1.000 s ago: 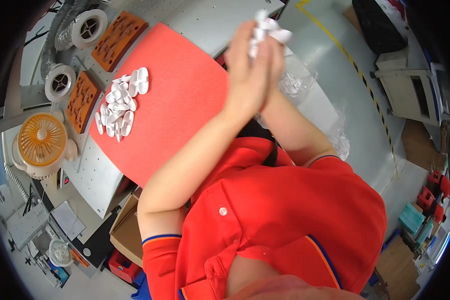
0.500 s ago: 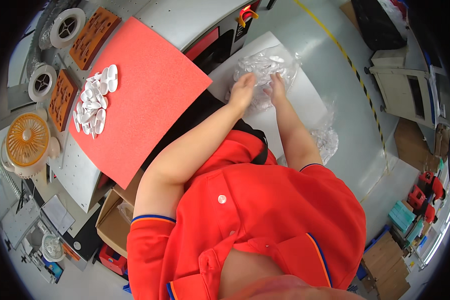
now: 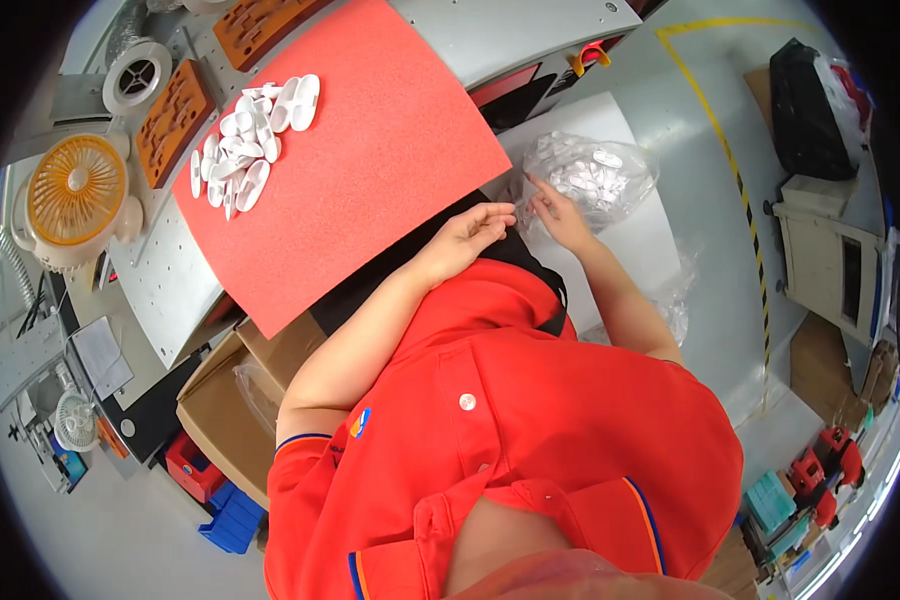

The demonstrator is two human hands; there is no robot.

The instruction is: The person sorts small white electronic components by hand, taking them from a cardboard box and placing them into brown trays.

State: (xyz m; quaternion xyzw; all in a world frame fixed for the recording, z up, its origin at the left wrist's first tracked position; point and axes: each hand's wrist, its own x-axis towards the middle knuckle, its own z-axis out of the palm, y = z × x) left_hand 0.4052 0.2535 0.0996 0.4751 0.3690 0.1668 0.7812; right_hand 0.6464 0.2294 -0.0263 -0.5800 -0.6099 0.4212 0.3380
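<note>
A clear plastic bag [image 3: 625,205] filled with small white plastic parts [image 3: 592,182] rests on a white surface to my right. At the bag's near left edge is my right hand [image 3: 564,218], its index finger stretched out and apart from the others. Whether its fingertips touch the film I cannot tell. My left hand [image 3: 462,240] hovers over my lap, left of the bag, fingers extended and nothing seen in them. A loose pile of white oval plastic parts [image 3: 238,150] lies on the red mat [image 3: 360,150], away from both hands.
Orange blocks with slots [image 3: 173,122] and an orange-and-white fan [image 3: 78,180] stand beyond the mat on the metal bench [image 3: 160,310]. Below the bench is an open cardboard box [image 3: 220,400]. More clear plastic film [image 3: 675,310] lies near my right forearm. A grey cabinet [image 3: 825,250] stands farther right.
My view has shifted. My left hand has drawn back from the bag toward my lap. My right hand has moved to the bag's near left edge, leaving its white contents more exposed.
</note>
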